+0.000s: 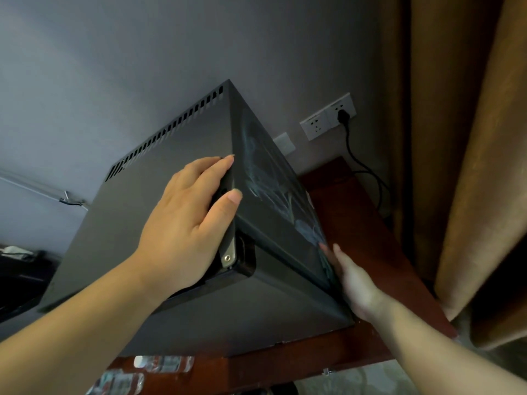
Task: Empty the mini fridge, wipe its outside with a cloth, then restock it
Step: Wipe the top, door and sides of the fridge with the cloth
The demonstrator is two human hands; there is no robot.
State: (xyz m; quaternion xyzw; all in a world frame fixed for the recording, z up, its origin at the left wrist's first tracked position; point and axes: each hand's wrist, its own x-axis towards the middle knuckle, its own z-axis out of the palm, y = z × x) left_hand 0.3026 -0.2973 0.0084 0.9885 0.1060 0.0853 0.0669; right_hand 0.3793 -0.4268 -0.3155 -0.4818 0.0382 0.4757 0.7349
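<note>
Nearest, blurred bottles (164,363) lay on the front edge of the table (370,252), just below the fridge (176,143). Both my bare forearms reached up and forward. Left hand (185,220) lay palm down on the fridge top. Its fingers (225,162) were curled over the top front edge beside the hinge plate, thumb (232,201) pressed on the same edge, clamped on the fridge. Right hand (352,280) was low against the glossy door face near its lower corner, fingers straight and together, tips touching the door; the palm was partly hidden by the fridge edge. The fridge stood on the table, door closed, vent slots along the back of the top. Behind it, a plug (342,115) sat in a socket (316,124) on the grey wall (142,52), with a curtain (456,138) on the right.
</note>
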